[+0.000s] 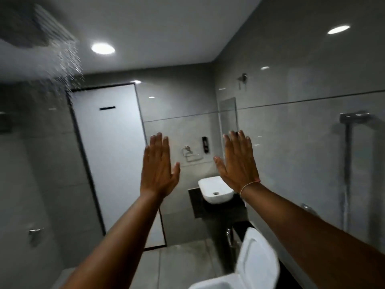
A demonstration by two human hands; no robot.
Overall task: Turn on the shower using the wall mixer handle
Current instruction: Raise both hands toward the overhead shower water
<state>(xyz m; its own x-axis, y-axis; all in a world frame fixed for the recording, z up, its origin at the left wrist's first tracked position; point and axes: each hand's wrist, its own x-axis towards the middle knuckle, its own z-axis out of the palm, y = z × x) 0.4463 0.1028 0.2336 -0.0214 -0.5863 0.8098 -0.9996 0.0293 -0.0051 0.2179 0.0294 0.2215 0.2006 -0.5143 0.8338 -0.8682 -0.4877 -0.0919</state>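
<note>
Top left: blurred shower head [39,28] spraying; left hand [158,167], right hand [237,163] raised apart, flat, empty.

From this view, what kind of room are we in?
A small tiled bathroom, most likely. An overhead shower head is spraying water at upper left, a white washbasin sits on a dark counter, and a toilet with its lid up stands below.

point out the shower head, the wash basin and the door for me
shower head [44,28], head view, its slatted underside.
wash basin [215,189], head view, white bowl by the drain.
door [110,155], head view, middle of its panel.
</note>
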